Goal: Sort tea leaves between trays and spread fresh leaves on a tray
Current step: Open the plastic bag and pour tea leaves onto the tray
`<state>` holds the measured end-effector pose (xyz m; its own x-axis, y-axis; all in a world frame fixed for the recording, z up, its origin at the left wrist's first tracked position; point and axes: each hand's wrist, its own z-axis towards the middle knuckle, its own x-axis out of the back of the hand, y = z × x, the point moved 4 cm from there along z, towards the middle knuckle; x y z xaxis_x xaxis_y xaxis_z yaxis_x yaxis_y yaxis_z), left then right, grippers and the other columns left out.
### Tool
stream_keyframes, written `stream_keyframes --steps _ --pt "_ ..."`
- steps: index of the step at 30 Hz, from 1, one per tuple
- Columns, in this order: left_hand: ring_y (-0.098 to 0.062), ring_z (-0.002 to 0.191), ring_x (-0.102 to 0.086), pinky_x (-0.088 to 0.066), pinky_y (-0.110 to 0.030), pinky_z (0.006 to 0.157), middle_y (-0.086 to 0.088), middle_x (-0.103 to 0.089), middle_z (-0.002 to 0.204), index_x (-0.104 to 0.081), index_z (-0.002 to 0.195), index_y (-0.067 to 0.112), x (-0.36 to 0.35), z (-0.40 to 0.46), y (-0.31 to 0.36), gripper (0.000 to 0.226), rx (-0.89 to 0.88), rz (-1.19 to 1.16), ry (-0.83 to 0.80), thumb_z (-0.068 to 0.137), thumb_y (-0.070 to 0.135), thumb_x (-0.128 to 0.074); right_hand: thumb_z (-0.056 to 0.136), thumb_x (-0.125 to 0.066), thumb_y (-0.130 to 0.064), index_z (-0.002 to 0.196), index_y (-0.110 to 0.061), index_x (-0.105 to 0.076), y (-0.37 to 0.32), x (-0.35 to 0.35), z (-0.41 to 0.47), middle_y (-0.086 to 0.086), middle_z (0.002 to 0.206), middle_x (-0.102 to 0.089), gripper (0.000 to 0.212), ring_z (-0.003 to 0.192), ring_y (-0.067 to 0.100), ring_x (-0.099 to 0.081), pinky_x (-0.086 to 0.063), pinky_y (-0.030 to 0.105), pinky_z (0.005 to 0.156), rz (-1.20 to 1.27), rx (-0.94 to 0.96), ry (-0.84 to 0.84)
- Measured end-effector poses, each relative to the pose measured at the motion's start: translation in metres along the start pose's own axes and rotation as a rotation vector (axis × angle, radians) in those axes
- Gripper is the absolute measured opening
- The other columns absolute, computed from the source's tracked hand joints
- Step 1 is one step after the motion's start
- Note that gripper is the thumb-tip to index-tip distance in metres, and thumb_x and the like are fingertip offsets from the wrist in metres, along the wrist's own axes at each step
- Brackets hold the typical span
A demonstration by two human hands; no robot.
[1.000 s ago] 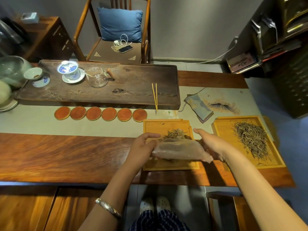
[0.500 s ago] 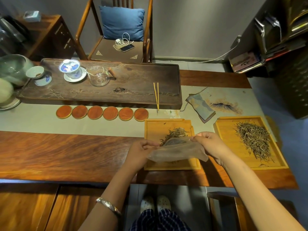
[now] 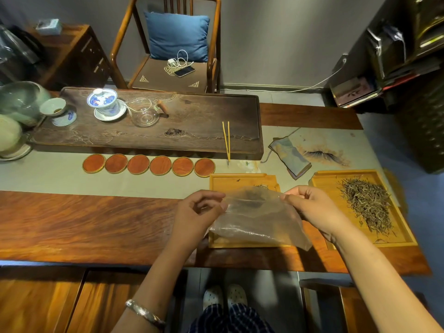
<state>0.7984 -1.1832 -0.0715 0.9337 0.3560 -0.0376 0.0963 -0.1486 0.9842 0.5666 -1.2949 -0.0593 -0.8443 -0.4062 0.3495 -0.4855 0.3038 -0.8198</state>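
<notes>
A clear plastic bag hangs over the near bamboo tray, held by its top edge between my two hands. My left hand pinches the bag's left corner and my right hand pinches its right corner. The bag hides most of that tray; only a few tea leaves show past its top edge. A second bamboo tray lies to the right with a long heap of dry tea leaves spread on it.
A dark wooden tea board at the back carries a gaiwan, a glass pitcher and yellow tongs. Several round coasters lie in a row. A folded cloth lies between the trays. A chair stands behind.
Both hands have lifted the bag and turned it upright, so its mouth faces up. The bag now covers the small pile of leaves on the near tray.
</notes>
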Motion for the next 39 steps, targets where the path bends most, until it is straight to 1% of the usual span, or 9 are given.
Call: stream_keyframes --steps 3,7,11,15,20,29,32,36,39 --pt "-0.013 0.076 -0.071 -0.051 -0.014 0.075 -0.005 -0.072 0.07 -0.074 0.089 0.022 -0.002 0.0 0.005 0.021 -0.015 0.0 -0.005 0.079 0.003 -0.074 0.089 -0.064 -0.013 0.082 -0.008 -0.072 -0.002 0.0 -0.002 0.017 0.081 -0.071 0.012 0.072 0.02 -0.063 -0.05 0.036 0.074 -0.008 0.006 0.005" --pt "-0.014 0.078 -0.071 -0.054 -0.02 0.078 -0.008 -0.073 0.076 -0.074 0.091 0.021 -0.003 0.0 0.005 0.019 0.008 0.013 -0.011 0.079 0.006 -0.074 0.09 -0.064 -0.014 0.08 -0.01 -0.072 -0.001 -0.001 -0.002 0.01 0.077 -0.071 0.013 0.068 0.015 -0.063 -0.049 0.027 0.065 -0.011 0.001 0.012" --pt "-0.014 0.078 -0.071 -0.057 -0.025 0.081 -0.005 -0.074 0.075 -0.073 0.092 0.019 -0.001 0.0 0.002 0.018 0.017 0.014 -0.013 0.078 0.008 -0.075 0.09 -0.064 -0.015 0.078 -0.013 -0.072 0.0 0.0 -0.003 0.005 0.074 -0.071 0.014 0.068 0.014 -0.064 -0.048 0.027 0.064 -0.023 0.003 0.019" --pt "-0.015 0.078 -0.071 -0.056 -0.024 0.081 -0.01 -0.072 0.075 -0.073 0.091 0.019 0.0 0.0 0.0 0.019 0.001 0.022 -0.004 0.078 0.005 -0.074 0.089 -0.064 -0.015 0.08 -0.011 -0.072 0.001 -0.002 -0.003 0.01 0.078 -0.072 0.013 0.073 0.019 -0.064 -0.052 0.036 0.072 -0.011 0.001 0.021" --pt "-0.016 0.078 -0.072 -0.057 -0.027 0.081 -0.005 -0.073 0.074 -0.073 0.091 0.021 0.003 0.0 -0.003 0.02 0.001 0.02 -0.004 0.078 0.006 -0.075 0.089 -0.066 -0.015 0.082 -0.01 -0.072 0.001 -0.003 -0.004 0.018 0.085 -0.072 0.01 0.078 0.027 -0.065 -0.052 0.042 0.079 -0.009 0.013 0.03" --pt "-0.013 0.074 -0.071 -0.056 -0.021 0.074 -0.002 -0.073 0.072 -0.073 0.092 0.017 0.003 0.0 -0.004 0.02 -0.014 0.023 -0.006 0.077 0.004 -0.076 0.088 -0.066 -0.017 0.084 -0.01 -0.071 0.004 -0.006 -0.007 0.006 0.075 -0.068 0.01 0.069 0.014 -0.059 -0.045 0.025 0.065 -0.032 0.046 0.044" --pt "-0.013 0.073 -0.07 -0.054 -0.019 0.072 -0.003 -0.072 0.072 -0.073 0.091 0.018 0.003 -0.001 -0.005 0.021 -0.015 0.017 -0.011 0.077 0.003 -0.076 0.088 -0.067 -0.019 0.085 -0.009 -0.071 0.006 -0.005 -0.007 0.005 0.075 -0.068 0.011 0.07 0.014 -0.06 -0.044 0.025 0.064 -0.016 0.058 0.062" --pt "-0.013 0.08 -0.07 -0.054 -0.025 0.082 -0.003 -0.074 0.076 -0.072 0.094 0.019 0.005 -0.005 -0.005 0.021 -0.047 0.072 -0.022 0.078 0.006 -0.075 0.089 -0.065 -0.016 0.083 -0.013 -0.069 0.008 -0.006 -0.009 -0.002 0.066 -0.068 0.008 0.066 0.014 -0.063 -0.049 0.03 0.065 0.013 0.106 0.07" --pt "-0.013 0.084 -0.07 -0.053 -0.033 0.09 -0.001 -0.073 0.08 -0.071 0.097 0.019 0.012 -0.006 -0.004 0.021 -0.054 0.13 0.003 0.078 0.01 -0.076 0.089 -0.064 -0.012 0.083 -0.017 -0.067 0.007 -0.013 -0.009 -0.009 0.057 -0.059 0.009 0.057 0.006 -0.056 -0.047 0.022 0.059 0.007 0.176 0.072"
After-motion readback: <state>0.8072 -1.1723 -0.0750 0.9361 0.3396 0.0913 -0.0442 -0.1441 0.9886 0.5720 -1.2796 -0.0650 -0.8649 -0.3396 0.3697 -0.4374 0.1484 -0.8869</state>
